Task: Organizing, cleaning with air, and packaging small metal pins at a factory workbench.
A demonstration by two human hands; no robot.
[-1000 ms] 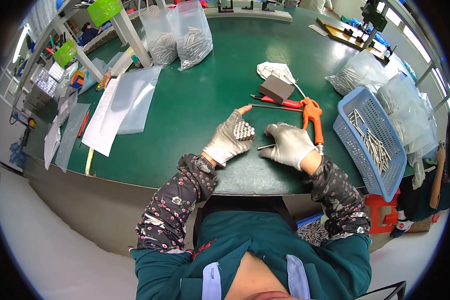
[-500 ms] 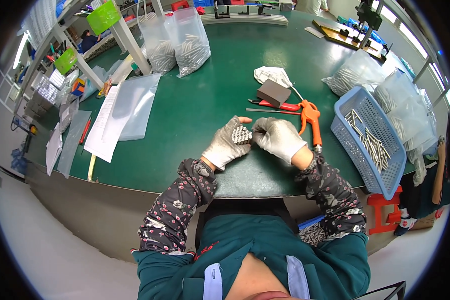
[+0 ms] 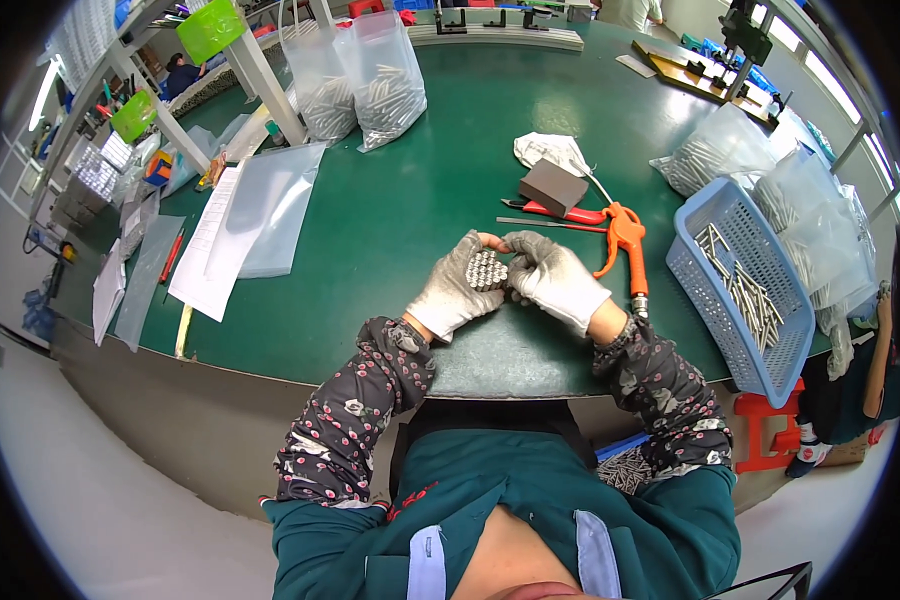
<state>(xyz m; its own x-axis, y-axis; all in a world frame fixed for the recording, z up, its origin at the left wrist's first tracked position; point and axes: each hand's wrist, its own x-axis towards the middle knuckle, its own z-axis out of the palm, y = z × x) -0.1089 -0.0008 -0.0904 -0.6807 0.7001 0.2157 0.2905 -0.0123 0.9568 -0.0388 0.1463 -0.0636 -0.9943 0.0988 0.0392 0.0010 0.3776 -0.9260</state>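
Note:
My left hand (image 3: 457,286), in a whitish work glove, is closed around a bundle of metal pins (image 3: 486,270). Their round ends face up, packed close together. My right hand (image 3: 553,278), gloved too, has its fingers curled against the right side of the bundle. Whatever those fingertips pinch is hidden. Beyond my right hand lie an orange air blow gun (image 3: 625,240), red-handled pliers (image 3: 560,212), a thin metal rod (image 3: 540,222), a brown block (image 3: 553,187) and a white cloth (image 3: 552,152).
A blue basket (image 3: 692,268) of loose metal pins stands at the right, beside bagged pins (image 3: 717,150). More bags of pins (image 3: 386,95) stand at the far left. Papers (image 3: 204,262), plastic sleeves (image 3: 270,225) and a red pen (image 3: 172,257) lie left on the green table (image 3: 410,190).
My right hand has shifted slightly left, and its fingers now press closer to the bundle. My left hand keeps its hold. The whole view has moved slightly.

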